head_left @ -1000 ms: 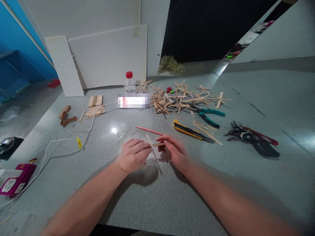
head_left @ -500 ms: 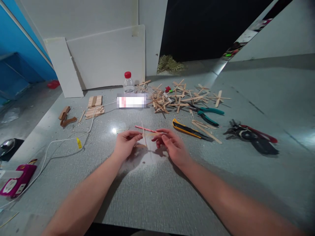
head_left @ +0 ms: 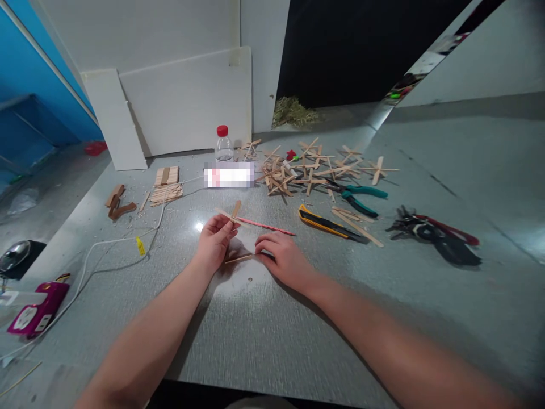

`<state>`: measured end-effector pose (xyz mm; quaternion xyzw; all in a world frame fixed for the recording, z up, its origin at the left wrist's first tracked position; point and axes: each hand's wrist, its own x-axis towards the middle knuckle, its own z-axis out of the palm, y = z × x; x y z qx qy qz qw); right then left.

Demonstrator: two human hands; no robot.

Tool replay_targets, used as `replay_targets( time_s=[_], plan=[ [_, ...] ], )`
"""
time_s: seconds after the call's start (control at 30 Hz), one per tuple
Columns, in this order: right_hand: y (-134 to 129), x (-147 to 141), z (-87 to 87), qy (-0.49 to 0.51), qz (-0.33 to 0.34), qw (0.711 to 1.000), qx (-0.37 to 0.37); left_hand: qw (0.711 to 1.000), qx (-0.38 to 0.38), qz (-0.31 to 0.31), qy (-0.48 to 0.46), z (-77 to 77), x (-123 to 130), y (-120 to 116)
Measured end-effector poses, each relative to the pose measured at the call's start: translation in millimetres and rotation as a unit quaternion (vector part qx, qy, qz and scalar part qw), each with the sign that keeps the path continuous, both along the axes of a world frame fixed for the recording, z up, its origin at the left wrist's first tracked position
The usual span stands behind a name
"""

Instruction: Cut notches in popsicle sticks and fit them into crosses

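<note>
My left hand [head_left: 216, 240] is closed, pinching two flat wooden craft sticks laid across each other [head_left: 237, 208] just above the table. Another thin wooden stick [head_left: 238, 259] lies low between my hands, and the fingertips of my right hand [head_left: 284, 258] are closed on its right end. Behind the hands rests a pink-red pencil [head_left: 272, 228], its left end passing near the crossed sticks. My left palm and the lower part of the sticks it grips are hidden by the fingers.
A yellow utility knife [head_left: 326, 222], teal-handled pliers [head_left: 361, 193] and a punch tool [head_left: 438, 236] lie to the right. Behind is a heap of crossed sticks [head_left: 313, 167]. Bundled sticks [head_left: 167, 193], a bottle [head_left: 223, 149] and a white cable [head_left: 121, 240] are at left and back.
The crossed sticks have turned and are now held by my left hand alone. My right hand has moved down and left to the stick on the table, leaving the pencil uncovered.
</note>
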<state>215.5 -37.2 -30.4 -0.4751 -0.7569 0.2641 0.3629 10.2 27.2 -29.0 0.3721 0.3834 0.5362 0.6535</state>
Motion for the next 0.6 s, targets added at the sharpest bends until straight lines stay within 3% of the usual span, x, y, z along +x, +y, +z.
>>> replay_targets(
  time_s=[0.17,0.37,0.6],
  plan=[
    [-0.9,5.7,-0.5,0.107,0.004,0.993,-0.054,0.999,-0.026,0.002,-0.021,-0.9,-4.6,6.4],
    [6.2,11.6,-5.4,0.252,-0.035,0.96,-0.119,0.995,-0.071,-0.076,-0.005,-3.5,2.5,-2.1],
    [7.6,8.8,-4.6,0.306,-0.044,0.938,-0.157,0.988,-0.095,-0.123,0.0,-1.6,7.1,-8.4]
  ],
)
